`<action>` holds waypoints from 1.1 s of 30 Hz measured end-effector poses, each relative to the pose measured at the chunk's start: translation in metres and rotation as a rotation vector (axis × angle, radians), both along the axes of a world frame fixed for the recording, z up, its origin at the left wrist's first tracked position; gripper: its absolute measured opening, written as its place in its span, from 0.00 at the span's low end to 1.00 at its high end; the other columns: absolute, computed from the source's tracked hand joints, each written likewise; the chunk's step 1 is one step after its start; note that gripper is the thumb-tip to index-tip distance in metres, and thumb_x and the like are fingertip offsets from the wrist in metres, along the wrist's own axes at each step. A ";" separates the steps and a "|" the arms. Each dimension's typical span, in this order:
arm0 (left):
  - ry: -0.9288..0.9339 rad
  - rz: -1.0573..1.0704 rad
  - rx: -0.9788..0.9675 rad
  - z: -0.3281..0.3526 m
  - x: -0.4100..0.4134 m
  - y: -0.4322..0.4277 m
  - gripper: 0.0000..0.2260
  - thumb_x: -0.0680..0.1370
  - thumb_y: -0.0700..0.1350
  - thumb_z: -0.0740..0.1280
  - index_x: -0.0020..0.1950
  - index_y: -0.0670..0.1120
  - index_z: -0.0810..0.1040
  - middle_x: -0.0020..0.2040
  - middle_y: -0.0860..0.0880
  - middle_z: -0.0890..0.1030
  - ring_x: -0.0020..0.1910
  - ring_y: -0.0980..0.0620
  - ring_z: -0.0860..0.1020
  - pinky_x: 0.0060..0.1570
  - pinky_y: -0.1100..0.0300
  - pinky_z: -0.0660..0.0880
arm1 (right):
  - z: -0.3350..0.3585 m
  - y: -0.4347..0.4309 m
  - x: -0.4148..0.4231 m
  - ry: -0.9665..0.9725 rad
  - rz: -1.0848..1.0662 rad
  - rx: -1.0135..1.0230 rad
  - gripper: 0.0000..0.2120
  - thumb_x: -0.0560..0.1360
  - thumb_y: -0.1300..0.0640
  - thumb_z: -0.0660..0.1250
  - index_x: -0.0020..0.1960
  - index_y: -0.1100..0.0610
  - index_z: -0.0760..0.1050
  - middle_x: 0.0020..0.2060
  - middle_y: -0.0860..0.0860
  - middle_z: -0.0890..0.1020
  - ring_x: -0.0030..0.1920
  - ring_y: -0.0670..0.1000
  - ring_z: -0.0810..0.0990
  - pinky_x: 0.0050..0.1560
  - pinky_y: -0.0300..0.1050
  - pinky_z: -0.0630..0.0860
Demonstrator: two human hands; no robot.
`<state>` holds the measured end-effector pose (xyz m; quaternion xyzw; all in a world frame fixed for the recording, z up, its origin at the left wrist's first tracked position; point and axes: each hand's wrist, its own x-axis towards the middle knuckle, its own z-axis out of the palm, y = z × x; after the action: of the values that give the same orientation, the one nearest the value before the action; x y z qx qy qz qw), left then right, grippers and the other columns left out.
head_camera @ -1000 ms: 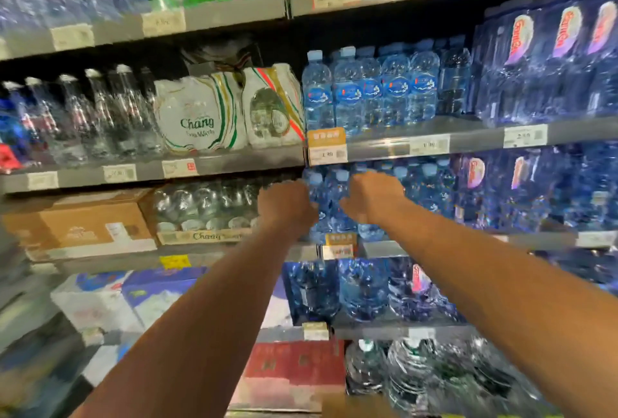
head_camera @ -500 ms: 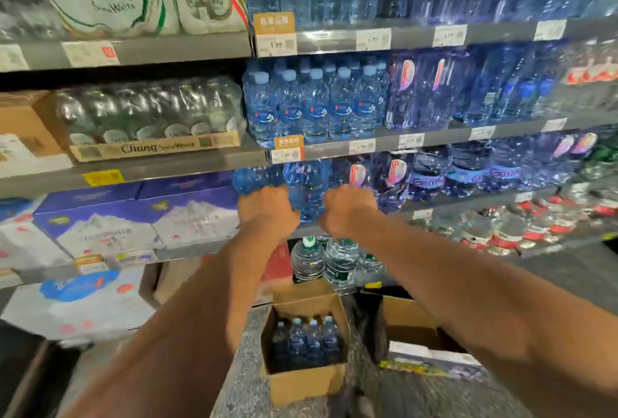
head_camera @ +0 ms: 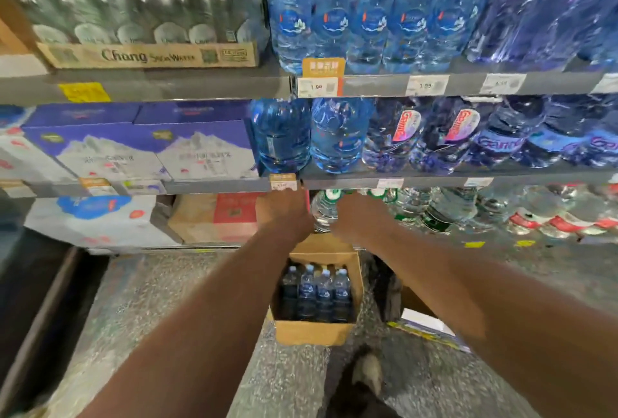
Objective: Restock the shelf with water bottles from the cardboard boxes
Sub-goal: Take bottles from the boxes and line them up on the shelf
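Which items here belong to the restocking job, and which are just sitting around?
Job: open brown cardboard box on the floor; small blue-capped plastic water bottles inside it; grey metal shelf; left hand; right hand.
Bystanders: purple printed cartons; Chang soda-water cardboard tray; red-labelled clear bottles.

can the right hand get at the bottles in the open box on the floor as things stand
Probably yes. The cardboard box is open on top, the bottles stand with caps exposed, nothing covers them, and the right hand hovers near its far side.
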<state>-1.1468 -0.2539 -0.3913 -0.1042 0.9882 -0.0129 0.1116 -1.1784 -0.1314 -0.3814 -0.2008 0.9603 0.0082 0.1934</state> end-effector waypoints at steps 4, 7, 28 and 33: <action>-0.104 0.053 -0.017 -0.038 -0.020 -0.005 0.16 0.77 0.49 0.63 0.64 0.48 0.72 0.61 0.47 0.77 0.61 0.46 0.75 0.55 0.52 0.72 | -0.043 -0.004 -0.030 -0.046 0.032 0.056 0.13 0.75 0.58 0.61 0.58 0.59 0.75 0.55 0.54 0.80 0.55 0.56 0.79 0.48 0.47 0.74; -0.230 0.042 -0.020 -0.071 -0.028 -0.010 0.20 0.77 0.50 0.62 0.68 0.47 0.68 0.65 0.46 0.73 0.64 0.45 0.72 0.58 0.51 0.69 | -0.079 -0.004 -0.044 -0.086 0.052 0.078 0.16 0.77 0.55 0.61 0.63 0.60 0.73 0.58 0.55 0.78 0.56 0.56 0.79 0.49 0.48 0.75; -0.511 -0.170 0.396 -0.505 0.002 -0.015 0.17 0.75 0.44 0.65 0.64 0.45 0.72 0.58 0.45 0.76 0.58 0.44 0.76 0.52 0.51 0.76 | -0.517 0.019 -0.022 -0.597 -0.467 0.179 0.18 0.78 0.49 0.61 0.62 0.58 0.70 0.57 0.56 0.77 0.55 0.59 0.77 0.49 0.48 0.72; -0.475 0.116 0.651 -0.592 0.001 0.020 0.19 0.79 0.42 0.63 0.68 0.41 0.66 0.67 0.42 0.69 0.65 0.42 0.70 0.62 0.50 0.69 | -0.610 0.033 -0.023 -0.617 -0.696 0.071 0.21 0.77 0.53 0.64 0.66 0.62 0.69 0.60 0.59 0.76 0.59 0.61 0.76 0.52 0.49 0.73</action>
<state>-1.1462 -0.2340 -0.9837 -0.1132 0.8798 0.2831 0.3646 -1.2012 -0.0987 -0.9912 0.1473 0.8673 -0.0844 0.4679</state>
